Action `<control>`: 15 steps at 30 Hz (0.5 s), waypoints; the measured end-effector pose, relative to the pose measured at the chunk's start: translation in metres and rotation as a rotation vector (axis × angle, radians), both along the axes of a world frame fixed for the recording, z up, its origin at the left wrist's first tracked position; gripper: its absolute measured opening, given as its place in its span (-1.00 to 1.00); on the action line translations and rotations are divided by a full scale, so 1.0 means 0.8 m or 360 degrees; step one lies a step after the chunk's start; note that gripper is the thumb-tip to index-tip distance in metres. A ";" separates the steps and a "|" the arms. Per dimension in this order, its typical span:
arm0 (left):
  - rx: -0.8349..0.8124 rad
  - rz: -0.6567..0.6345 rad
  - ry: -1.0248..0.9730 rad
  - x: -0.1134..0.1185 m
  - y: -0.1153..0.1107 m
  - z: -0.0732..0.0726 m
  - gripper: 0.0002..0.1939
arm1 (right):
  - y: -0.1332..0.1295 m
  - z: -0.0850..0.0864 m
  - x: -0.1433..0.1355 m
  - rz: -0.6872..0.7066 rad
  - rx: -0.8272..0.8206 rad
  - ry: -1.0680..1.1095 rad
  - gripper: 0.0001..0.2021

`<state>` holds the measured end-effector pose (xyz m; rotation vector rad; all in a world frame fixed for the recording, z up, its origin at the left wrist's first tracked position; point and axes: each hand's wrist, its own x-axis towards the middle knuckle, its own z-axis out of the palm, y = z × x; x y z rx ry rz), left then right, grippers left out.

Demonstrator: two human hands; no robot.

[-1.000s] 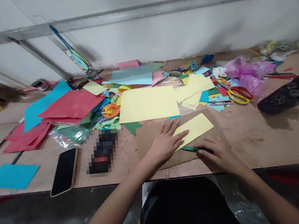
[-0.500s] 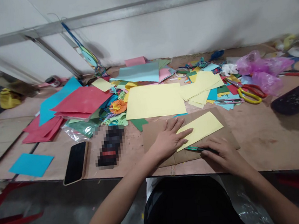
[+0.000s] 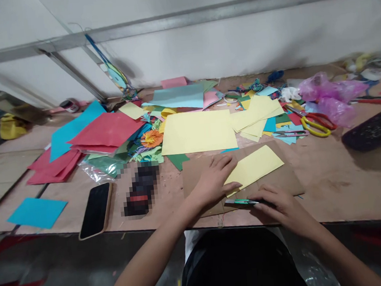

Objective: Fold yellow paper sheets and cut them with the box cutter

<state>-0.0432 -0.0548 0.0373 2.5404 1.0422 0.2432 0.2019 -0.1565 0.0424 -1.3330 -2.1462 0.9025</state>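
Note:
A yellow paper strip (image 3: 256,168) lies slanted on a brown cardboard sheet (image 3: 290,183) near the table's front edge. My left hand (image 3: 216,178) rests over the strip's left end, palm down, with the thumb apart from the fingers. Just below the strip's lower edge, my right hand (image 3: 279,204) is closed around green-handled thread snips (image 3: 241,201). Their pointed end faces left, toward my left wrist, and sits over the cardboard apart from the strip. My palm hides the rear of the snips.
Behind the cardboard lies a large yellow sheet (image 3: 198,132). Red sheets (image 3: 108,130), a phone (image 3: 96,210) and a blurred dark object (image 3: 141,188) are on the left. Yellow-and-red-handled scissors (image 3: 315,126), pink snips (image 3: 290,133), a purple plastic bag (image 3: 336,102) and a dark bottle-like object (image 3: 374,127) are right.
My right hand has drawn the snips down and left, away from the strip's lower edge. My left hand's fingers have drawn back leftward and closer together on the paper.

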 end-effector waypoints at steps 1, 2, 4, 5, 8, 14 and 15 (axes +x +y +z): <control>-0.0014 0.0055 -0.0032 0.000 -0.001 0.004 -0.29 | -0.001 0.001 0.006 -0.0031 -0.0004 0.0021 -0.71; -0.0024 0.0109 -0.0045 0.002 -0.002 0.007 -0.30 | -0.001 0.002 0.013 -0.0071 0.0002 0.0042 -0.72; -0.0049 0.0196 -0.0026 0.005 -0.003 0.013 -0.37 | 0.001 0.002 0.025 -0.0162 0.0052 0.0086 -0.75; -0.0065 0.0226 -0.0018 0.008 -0.003 0.014 -0.43 | 0.002 0.001 0.030 -0.0206 0.0090 0.0107 -0.75; -0.0149 0.0309 -0.0059 0.014 -0.001 0.015 -0.59 | 0.010 -0.006 0.041 -0.0323 0.0175 0.0133 -0.76; -0.0336 0.0451 -0.0205 0.020 0.000 0.013 -0.87 | 0.016 -0.014 0.043 -0.0391 0.0124 0.0145 -0.74; -0.0357 0.0463 -0.0233 0.021 0.000 0.014 -0.93 | 0.016 -0.014 0.042 -0.0400 0.0121 0.0152 -0.74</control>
